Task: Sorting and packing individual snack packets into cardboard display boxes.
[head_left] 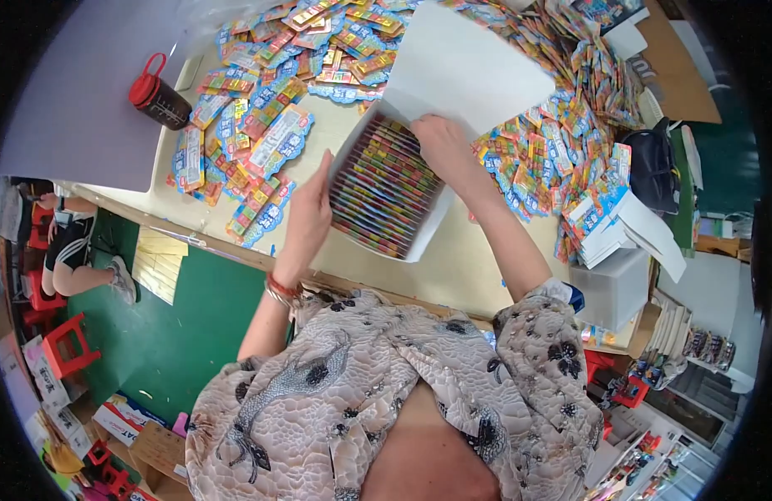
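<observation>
A white box stands on the table in front of me, its lid raised at the far side. Inside it, colourful flat packets stand on edge in tight rows. My left hand lies along the box's left wall, with the fingers stretched out. At the far right corner of the box is my right hand, its fingers curled over the packets by the inner wall. What those fingertips hold, if anything, is hidden.
Loose packets on blue cards lie heaped left of the box, and a larger pile spreads right and behind. A dark bottle with a red lid stands at the left. White cards rest on a translucent bin. Another person sits at far left.
</observation>
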`<state>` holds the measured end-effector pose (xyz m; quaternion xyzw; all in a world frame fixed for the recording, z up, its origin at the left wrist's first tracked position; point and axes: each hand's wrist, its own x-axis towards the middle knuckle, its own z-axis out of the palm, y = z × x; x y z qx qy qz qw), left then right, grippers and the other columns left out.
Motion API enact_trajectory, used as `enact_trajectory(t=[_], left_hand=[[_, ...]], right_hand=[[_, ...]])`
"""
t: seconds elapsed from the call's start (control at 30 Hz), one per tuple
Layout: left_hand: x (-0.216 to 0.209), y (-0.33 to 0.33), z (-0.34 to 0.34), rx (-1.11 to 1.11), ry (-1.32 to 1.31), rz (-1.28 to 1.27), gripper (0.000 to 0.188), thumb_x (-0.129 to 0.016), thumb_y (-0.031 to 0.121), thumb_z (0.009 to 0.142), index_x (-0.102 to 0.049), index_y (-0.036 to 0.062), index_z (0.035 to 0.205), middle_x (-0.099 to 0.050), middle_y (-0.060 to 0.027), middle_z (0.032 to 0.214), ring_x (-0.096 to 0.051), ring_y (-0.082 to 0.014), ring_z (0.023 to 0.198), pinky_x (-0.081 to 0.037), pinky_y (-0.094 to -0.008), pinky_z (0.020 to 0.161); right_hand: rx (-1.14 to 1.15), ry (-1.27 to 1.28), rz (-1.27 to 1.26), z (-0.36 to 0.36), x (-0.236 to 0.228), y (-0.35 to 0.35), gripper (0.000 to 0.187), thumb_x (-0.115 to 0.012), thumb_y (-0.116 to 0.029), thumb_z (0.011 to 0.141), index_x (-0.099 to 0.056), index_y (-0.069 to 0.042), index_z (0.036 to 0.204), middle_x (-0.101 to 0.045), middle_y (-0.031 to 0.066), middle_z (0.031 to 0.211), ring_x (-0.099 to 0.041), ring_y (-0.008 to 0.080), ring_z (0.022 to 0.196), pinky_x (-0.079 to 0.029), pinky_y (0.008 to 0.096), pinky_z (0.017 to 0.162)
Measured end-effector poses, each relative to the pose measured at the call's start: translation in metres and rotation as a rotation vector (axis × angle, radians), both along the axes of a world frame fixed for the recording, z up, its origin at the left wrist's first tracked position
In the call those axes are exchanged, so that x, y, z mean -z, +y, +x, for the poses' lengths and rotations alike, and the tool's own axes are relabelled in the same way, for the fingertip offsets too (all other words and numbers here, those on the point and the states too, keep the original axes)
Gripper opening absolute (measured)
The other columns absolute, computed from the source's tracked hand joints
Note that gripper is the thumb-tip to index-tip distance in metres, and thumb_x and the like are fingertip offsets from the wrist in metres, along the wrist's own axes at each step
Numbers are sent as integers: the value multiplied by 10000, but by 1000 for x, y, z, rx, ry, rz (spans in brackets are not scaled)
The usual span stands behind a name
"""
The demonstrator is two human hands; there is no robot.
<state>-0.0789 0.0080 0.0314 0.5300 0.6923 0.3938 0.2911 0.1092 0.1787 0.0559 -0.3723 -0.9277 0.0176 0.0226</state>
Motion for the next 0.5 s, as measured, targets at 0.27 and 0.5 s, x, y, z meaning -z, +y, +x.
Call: enact_trajectory(t=[0.27,0.5], left_hand=[[12,12,-10,-135,50,239,531,-471,-36,891,-358,44,1403,-630,-217,1122,-628,-376,982,-468,-382,877],[9,0,-8,207,312,181,532,-476,34,910,-368,123,1423,-348,-85,1480,-320,-323,1364,-336,-438,1077]], right_hand=[[-259,214,359,-37,-21,10,306,-543,-40,785,-583,-47,1088,-592,89,929,-604,272,904,-528,356,722],[-626,30,367,-34,4,38,229,-536,-75,783,-580,-36,1004,-580,55,944,-583,210,942,-511,307,767]])
